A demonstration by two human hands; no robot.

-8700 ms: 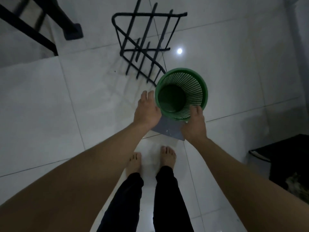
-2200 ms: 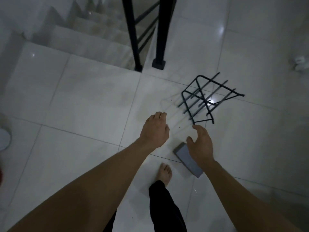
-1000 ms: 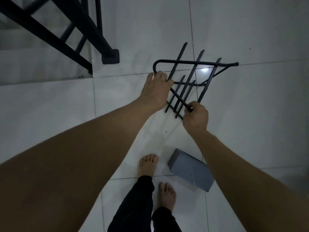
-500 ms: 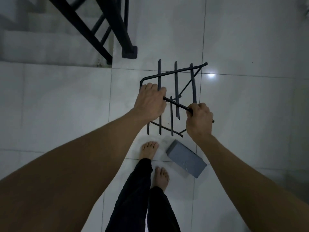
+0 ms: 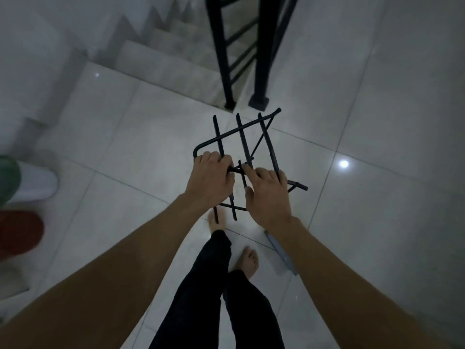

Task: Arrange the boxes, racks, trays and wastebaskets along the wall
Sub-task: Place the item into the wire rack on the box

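Observation:
A black metal rack (image 5: 241,133) of crossed bars is lifted off the tiled floor in front of me. My left hand (image 5: 210,181) grips its bent frame bar at the left corner. My right hand (image 5: 269,195) holds the bars on the right, fingers curled over them. A grey box (image 5: 280,250) lies on the floor below my right forearm, mostly hidden by it. At the left edge stand a green wastebasket (image 5: 7,180), a white one (image 5: 35,182) and a red one (image 5: 17,235), all blurred and cut off.
A staircase (image 5: 161,54) descends ahead on the left, fenced by a black railing (image 5: 226,59) whose post foot (image 5: 258,102) stands just beyond the rack. My bare feet (image 5: 247,260) are on the white tiles. A white wall (image 5: 25,59) runs along the left.
I have lifted the rack and turned left with it; the stairs and wastebaskets have come into view. The grey box now lies under my right forearm.

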